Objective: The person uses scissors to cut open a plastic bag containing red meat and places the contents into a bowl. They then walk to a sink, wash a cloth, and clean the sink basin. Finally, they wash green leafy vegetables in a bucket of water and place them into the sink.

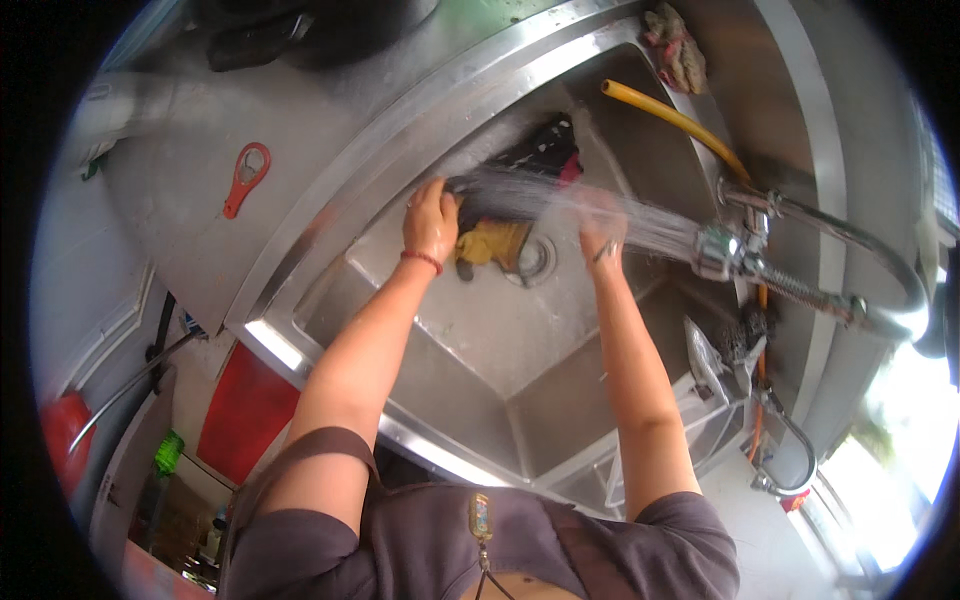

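Observation:
My left hand (431, 219), with a red bracelet at the wrist, has its fingers on the left end of a dark, soft-looking wet item (525, 154) in the steel sink (465, 337). A pink patch shows on the item's right side. Directly below it lies a crumpled yellow cloth-like piece (491, 241), beside the drain (534, 259). A chrome spray tap head (716, 253) throws water leftward across the dark item. My right hand (602, 217) is inside that spray, right of the item; blur and water hide its fingers and anything in them.
A yellow hose (667, 120) reaches over the sink's far right corner, near a crumpled rag (677, 49) on the rim. A red-handled peeler-like tool (247, 178) lies on the left counter. A wire rack (697, 424) and a second curved tap (799, 457) stand at right.

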A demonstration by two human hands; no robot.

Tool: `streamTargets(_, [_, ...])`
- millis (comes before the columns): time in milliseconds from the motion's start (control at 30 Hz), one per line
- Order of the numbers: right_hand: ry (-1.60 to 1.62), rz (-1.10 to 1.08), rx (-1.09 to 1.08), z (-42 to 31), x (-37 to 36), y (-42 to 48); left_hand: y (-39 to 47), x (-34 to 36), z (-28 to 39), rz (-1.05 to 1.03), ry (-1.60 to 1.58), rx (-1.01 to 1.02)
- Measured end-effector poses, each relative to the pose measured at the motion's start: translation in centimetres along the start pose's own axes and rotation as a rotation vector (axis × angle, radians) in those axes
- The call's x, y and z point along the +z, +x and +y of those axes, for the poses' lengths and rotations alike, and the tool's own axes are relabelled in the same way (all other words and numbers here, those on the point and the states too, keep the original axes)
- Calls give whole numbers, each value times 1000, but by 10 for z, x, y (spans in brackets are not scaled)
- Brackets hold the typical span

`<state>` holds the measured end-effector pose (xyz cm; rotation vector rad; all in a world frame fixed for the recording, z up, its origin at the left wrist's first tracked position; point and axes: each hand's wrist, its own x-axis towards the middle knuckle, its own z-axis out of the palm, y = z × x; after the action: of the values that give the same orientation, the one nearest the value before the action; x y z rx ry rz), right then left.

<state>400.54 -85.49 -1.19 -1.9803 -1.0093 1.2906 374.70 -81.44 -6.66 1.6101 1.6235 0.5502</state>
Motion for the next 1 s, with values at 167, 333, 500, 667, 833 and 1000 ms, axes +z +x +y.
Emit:
streamTargets(167, [-707,613,-392,4,101,57,-25,42,-7,-74,419,53])
streamTargets(333, [-387,149,-560,48,173,-67,-32,51,-59,-244,762,96])
streamTargets(500, [-656,111,-457,22,113,66,-23,53,-32,-180,617,183])
streamTargets(667, [-167,393,-341,6,152,40,-28,65,-56,-91,594,251])
streamTargets(833, [228,27,-127,-51,55,18,-9,26,-47,-405,501,239])
streamTargets(1000, [-229,121,-103,36,-31,75,-10,-24,8,-318,305,422])
